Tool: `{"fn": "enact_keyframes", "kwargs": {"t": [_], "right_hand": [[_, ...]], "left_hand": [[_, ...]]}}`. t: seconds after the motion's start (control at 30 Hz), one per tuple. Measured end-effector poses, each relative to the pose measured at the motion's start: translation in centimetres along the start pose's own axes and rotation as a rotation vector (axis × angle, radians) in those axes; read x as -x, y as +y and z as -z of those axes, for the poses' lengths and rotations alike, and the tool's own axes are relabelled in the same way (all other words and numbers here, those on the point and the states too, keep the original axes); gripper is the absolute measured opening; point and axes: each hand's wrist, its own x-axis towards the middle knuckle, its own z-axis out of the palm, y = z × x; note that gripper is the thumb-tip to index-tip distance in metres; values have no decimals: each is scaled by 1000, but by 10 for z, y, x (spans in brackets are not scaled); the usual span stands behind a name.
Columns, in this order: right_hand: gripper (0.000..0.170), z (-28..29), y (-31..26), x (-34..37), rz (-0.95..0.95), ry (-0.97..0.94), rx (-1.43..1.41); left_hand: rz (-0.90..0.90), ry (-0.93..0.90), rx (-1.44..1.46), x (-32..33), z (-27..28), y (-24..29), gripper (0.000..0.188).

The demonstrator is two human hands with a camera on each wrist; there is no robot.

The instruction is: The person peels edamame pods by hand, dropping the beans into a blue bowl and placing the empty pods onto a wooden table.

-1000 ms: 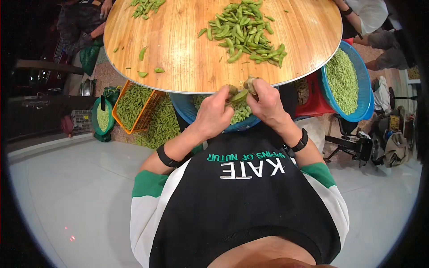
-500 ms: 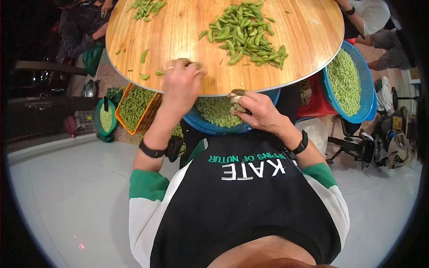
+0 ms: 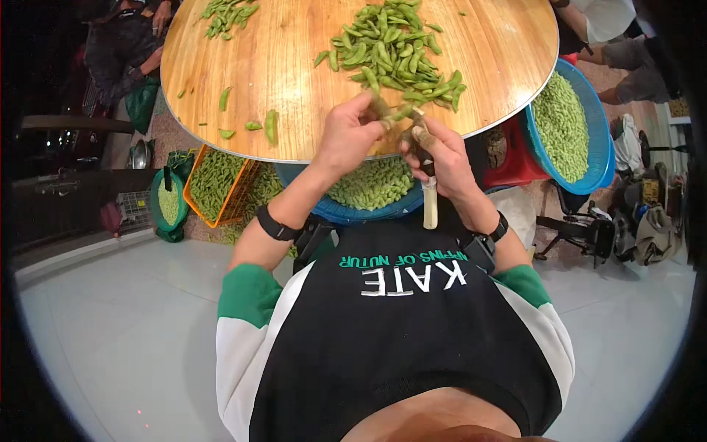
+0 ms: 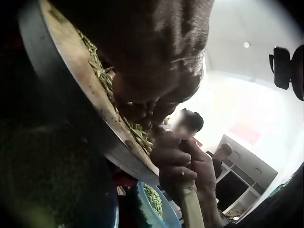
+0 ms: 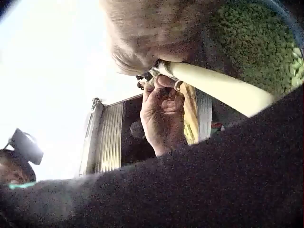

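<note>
Over the near edge of the round wooden table [image 3: 294, 88], my two hands meet. My left hand [image 3: 349, 132] pinches a green edamame pod [image 3: 401, 113] between thumb and fingers, its fingertips blurred. My right hand [image 3: 446, 155] grips a tool with a pale cream handle [image 3: 430, 206], which points back toward my body; its working end is hidden among the fingers. In the right wrist view the handle [image 5: 213, 83] sticks out below the right hand [image 5: 152, 35]. Just underneath stands a blue basin [image 3: 346, 214] of shelled beans [image 3: 372, 184].
A heap of pods [image 3: 394, 48] lies on the table, with a smaller pile [image 3: 228, 16] and several loose pods at the left. An orange crate [image 3: 210, 217] of pods stands left of the basin. At right is another blue basin [image 3: 607, 158] of beans. Other people sit across.
My left hand reached left over the tabletop, then came back to the right hand with a pod. Another pod now lies at the table's left. The right hand turned, bringing the pale handle into view.
</note>
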Motion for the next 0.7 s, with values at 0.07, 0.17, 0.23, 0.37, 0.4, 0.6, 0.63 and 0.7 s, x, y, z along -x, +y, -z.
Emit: {"fn": "enact_keyframes", "kwargs": {"t": [0.07, 0.17, 0.23, 0.37, 0.4, 0.6, 0.63, 0.7], "right_hand": [[26, -2, 0, 0, -34, -53, -104], [28, -5, 0, 2, -56, -77, -157], [32, -5, 0, 3, -58, -107, -233], [36, -4, 0, 3, -67, -136, -254], [32, -6, 0, 4, -66, -140, -263], [28, -7, 3, 5, -4, -121, -186], [28, -9, 2, 6, 4, -96, -149], [29, -12, 3, 5, 9, -83, -145]], "left_hand": [[1, -40, 154, 8, -3, 5, 8], [153, -109, 366, 15, -4, 19, 8], [159, -110, 383, 16, -4, 19, 11], [134, -42, 393, 17, -8, 16, 11], [142, -41, 399, 18, -7, 16, 11], [86, -69, 398, 21, -5, 10, 14], [81, -68, 403, 20, -4, 6, 16], [100, -107, 473, 18, -1, 2, 16]]}}
